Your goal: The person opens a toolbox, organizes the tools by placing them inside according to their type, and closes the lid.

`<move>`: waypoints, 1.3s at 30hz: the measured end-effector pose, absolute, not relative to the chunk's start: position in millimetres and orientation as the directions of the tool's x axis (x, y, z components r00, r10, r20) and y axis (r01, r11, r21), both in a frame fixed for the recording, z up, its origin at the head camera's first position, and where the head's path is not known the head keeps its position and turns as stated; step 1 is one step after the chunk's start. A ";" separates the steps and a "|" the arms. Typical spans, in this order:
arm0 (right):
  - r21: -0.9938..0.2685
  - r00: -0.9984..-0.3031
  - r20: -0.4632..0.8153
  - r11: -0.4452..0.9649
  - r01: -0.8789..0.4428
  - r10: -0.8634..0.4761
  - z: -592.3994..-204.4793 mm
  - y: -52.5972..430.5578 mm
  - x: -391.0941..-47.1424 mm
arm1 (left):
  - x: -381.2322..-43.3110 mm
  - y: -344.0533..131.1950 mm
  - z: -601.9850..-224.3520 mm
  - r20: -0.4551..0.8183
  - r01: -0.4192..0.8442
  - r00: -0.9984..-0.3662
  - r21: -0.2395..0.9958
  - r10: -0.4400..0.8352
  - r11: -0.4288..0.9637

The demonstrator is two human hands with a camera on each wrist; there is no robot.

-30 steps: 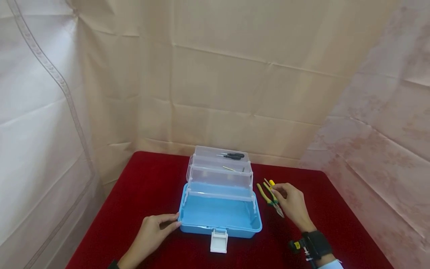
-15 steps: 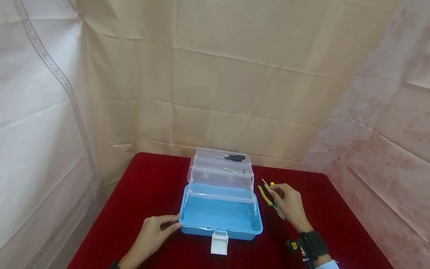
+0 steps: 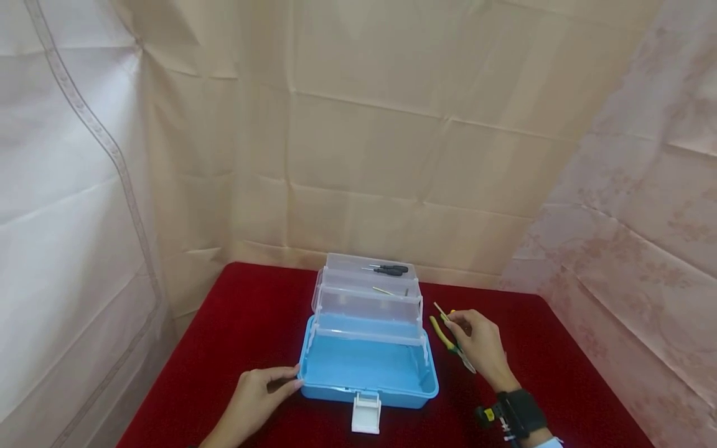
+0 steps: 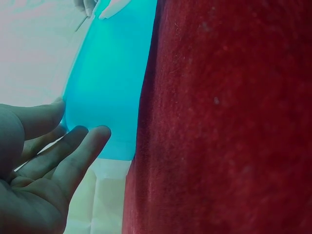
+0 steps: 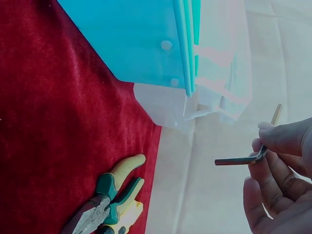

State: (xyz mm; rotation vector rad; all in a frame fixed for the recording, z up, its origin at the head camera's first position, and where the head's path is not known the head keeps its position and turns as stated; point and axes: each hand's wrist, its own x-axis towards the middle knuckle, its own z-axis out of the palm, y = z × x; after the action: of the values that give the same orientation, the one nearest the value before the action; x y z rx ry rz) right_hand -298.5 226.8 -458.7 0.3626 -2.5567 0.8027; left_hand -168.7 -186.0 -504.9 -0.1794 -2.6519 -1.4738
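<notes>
A blue toolbox (image 3: 330,393) stands with its clear tiered trays (image 3: 370,300) raised toward the back. My left hand (image 3: 260,395) holds the front left corner of its rim, thumb and fingers on either side in the left wrist view. Off the box's right side, my right hand (image 3: 480,342) pinches an L-shaped hex key (image 5: 236,161) between thumb and fingers, the bend at the fingertips. Beneath that hand lies a pair of pliers (image 5: 108,195) with yellow and green handles. A yellow-handled tool (image 5: 127,219) lies close beside the pliers, partly hidden.
Two small black-handled screwdrivers (image 3: 389,271) lie in the top tray. A thin brass-coloured rod (image 3: 383,290) rests in the tray below. The white latch (image 3: 366,415) hangs down at the front. Red cloth (image 3: 252,311) covers the table, with fabric drapes (image 3: 358,155) behind.
My right hand has drawn slightly left with the hex key, away from the yellow-handled tool. My left hand stays at the toolbox corner. The head view has tilted up slightly.
</notes>
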 end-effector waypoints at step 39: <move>-0.438 -0.828 0.532 0.779 -0.448 -0.177 -443.8 214.5 -307.4 | -168.9 -187.0 -505.9 0.180 0.175 -0.983 0.824 0.043 0.538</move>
State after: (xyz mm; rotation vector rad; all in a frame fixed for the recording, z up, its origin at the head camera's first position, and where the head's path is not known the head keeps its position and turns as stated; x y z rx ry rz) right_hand -307.4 214.5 -443.8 0.4689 -2.5002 0.7800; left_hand -168.9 -187.0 -505.9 -0.1868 -2.6319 -1.4339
